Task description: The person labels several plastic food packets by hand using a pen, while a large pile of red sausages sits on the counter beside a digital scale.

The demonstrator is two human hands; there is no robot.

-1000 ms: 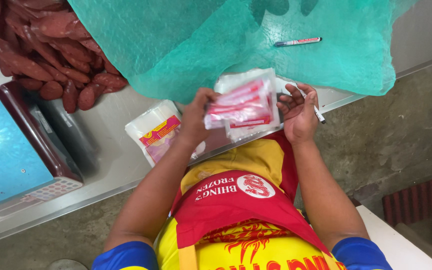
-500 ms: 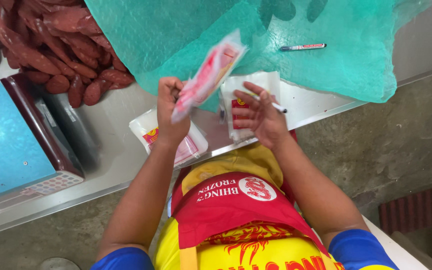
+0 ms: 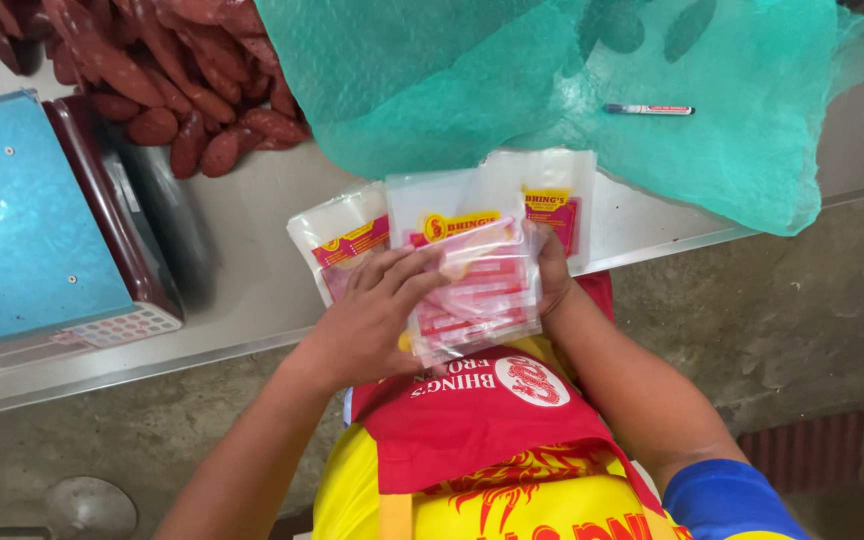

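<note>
Lowered from mid-air, clear printed bags [image 3: 472,275] between left hand [image 3: 377,315] and right hand [image 3: 550,275] (fingers clasping both sides).

Red sausages [image 3: 167,85], blue scale [image 3: 37,225], green net [image 3: 552,80], probably marker [image 3: 649,109].

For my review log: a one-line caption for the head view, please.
Both hands, left hand and right hand, hold a stack of clear printed bags at the table edge.
</note>
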